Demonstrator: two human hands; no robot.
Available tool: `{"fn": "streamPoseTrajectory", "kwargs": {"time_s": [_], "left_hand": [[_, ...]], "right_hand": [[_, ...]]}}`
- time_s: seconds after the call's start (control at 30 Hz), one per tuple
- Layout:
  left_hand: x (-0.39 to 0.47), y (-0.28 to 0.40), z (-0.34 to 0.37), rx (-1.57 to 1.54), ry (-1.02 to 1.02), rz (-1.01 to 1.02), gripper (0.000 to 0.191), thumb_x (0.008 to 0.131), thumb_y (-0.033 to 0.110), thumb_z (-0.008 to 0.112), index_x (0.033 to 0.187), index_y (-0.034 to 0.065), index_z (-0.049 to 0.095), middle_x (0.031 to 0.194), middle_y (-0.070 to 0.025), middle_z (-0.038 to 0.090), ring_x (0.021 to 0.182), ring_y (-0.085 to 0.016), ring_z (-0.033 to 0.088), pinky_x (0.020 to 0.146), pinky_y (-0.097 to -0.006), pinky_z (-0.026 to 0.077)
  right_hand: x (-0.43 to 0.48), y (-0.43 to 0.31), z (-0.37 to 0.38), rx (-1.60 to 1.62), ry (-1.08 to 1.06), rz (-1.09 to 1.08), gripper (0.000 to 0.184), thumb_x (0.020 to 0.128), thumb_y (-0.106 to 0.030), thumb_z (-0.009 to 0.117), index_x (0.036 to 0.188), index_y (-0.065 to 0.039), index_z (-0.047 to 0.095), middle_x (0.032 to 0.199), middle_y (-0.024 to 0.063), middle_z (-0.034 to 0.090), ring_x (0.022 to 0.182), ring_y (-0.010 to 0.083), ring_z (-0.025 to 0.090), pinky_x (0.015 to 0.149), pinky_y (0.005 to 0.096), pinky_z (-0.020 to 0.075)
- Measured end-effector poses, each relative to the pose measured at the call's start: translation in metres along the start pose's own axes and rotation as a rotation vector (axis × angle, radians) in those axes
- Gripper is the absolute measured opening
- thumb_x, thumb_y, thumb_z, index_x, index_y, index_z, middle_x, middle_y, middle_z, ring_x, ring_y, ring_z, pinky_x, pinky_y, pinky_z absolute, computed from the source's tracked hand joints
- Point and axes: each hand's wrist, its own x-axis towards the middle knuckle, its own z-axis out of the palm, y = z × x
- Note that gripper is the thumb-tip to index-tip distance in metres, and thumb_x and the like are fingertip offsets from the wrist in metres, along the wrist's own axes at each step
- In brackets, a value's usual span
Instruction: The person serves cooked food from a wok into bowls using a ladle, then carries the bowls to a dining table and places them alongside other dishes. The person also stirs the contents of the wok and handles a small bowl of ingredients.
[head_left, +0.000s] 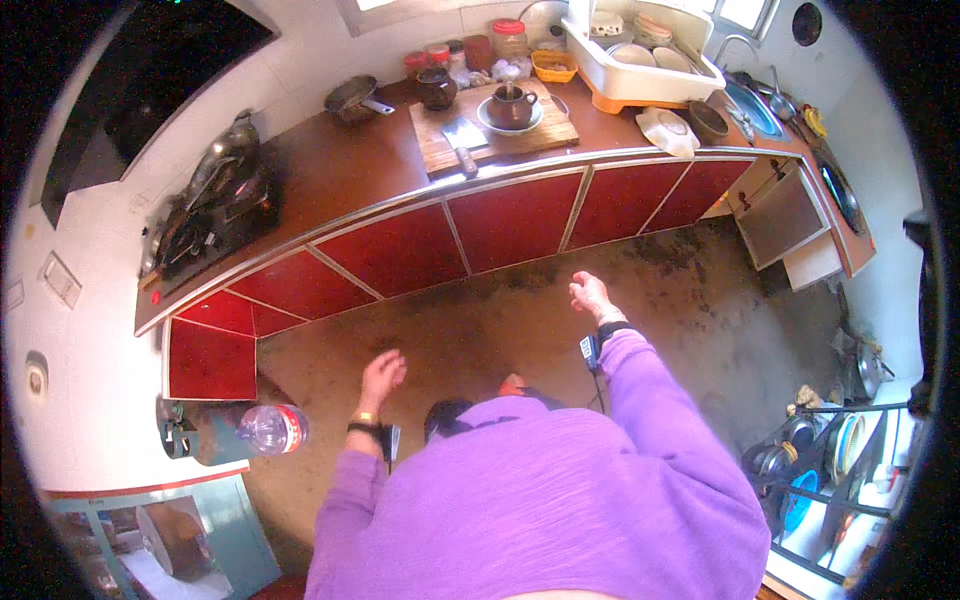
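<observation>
Over the bare floor, my left hand (383, 380) hangs with loosely bent fingers and holds nothing visible. My right hand (589, 293) reaches farther forward, nearer the red cabinet doors (517, 217); its fingers are partly curled, with no object showing in them. Neither hand touches the counter (345, 165). On it lies a wooden cutting board (439, 112), bearing a cleaver (465, 136) whose handle points towards me. A dark brown clay pot (511, 109) with something standing in it sits on a white plate (534, 124) on the board. A small dark jar (436, 88) stands at the board's back left.
A frying pan (351, 97) and a gas stove (240, 199) are to the left. A white dish rack (637, 75), a yellow basket (553, 66) and a sink (754, 109) line the right. One cabinet door (784, 214) hangs open. A plastic bottle (274, 430) stands at lower left.
</observation>
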Motion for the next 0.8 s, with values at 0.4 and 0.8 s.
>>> {"fn": "streamPoseTrajectory", "kwargs": {"time_s": [0.4, 0.8], "left_hand": [[0.25, 0.223, 0.247, -0.523, -0.457, 0.181, 0.046, 0.089, 0.021, 0.05, 0.127, 0.0003, 0.033, 0.116, -0.0185, 0.05, 0.103, -0.029, 0.053, 0.09, -0.037, 0.045], [0.36, 0.258, 0.311, -0.738, -0.203, 0.198, 0.05, 0.077, -0.002, 0.04, 0.127, 0.0007, 0.032, 0.128, -0.0163, 0.039, 0.115, -0.032, 0.042, 0.094, -0.0519, 0.04]], "right_hand": [[-0.036, 0.118, -0.18, 0.666, 0.423, 0.241, 0.041, 0.089, -0.018, 0.049, 0.126, -0.004, 0.036, 0.1, 0.0148, 0.059, 0.07, 0.0202, 0.062, 0.056, 0.0291, 0.053], [0.085, 0.093, -0.316, 0.727, 0.612, 0.313, 0.039, 0.089, -0.021, 0.052, 0.123, -0.006, 0.041, 0.097, 0.0121, 0.061, 0.073, 0.0185, 0.062, 0.06, 0.0278, 0.053]]}}
